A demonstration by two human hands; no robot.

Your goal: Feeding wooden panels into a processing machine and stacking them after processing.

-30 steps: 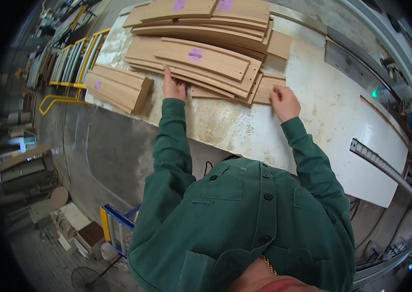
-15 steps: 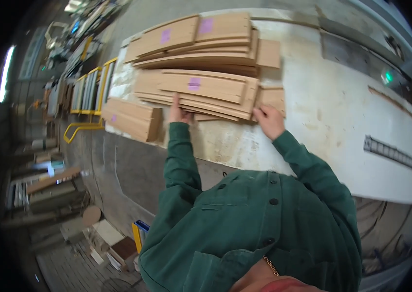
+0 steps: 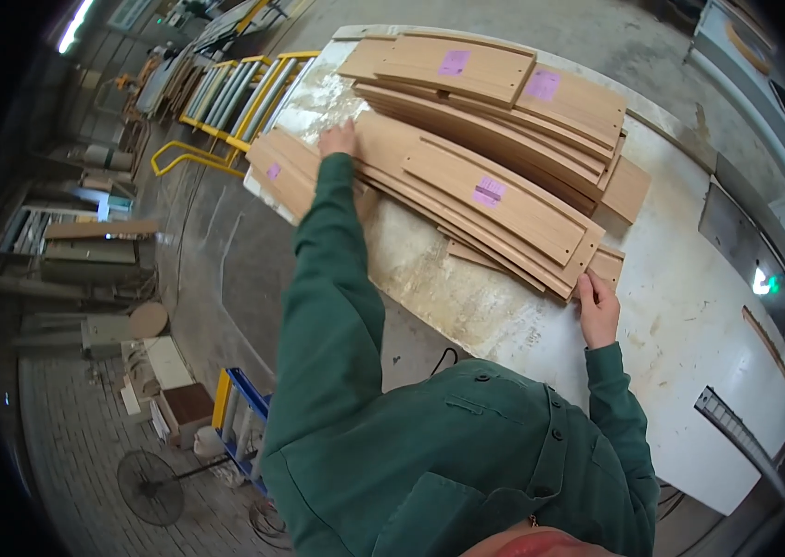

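Note:
A front stack of light-brown wooden boards lies aslant on the white worktable. Its top board is shorter and carries a pink label. My left hand grips the stack at its left end, the fingers curled and partly hidden. At the right end my right hand pinches the near corner between thumb and fingers. Just beyond stands a taller rear stack of similar boards, with two pink labels on top. A third pile of boards sits beside my left forearm, partly covered by it.
Left of the table is a yellow-framed roller conveyor. A slotted metal strip lies at the table's right end. On the floor at lower left stand a pedestal fan and a blue-and-yellow stepladder.
My left hand has moved from the near long side of the front stack to its left end. My right hand stays at the right end. The head view has turned, so the table appears more slanted.

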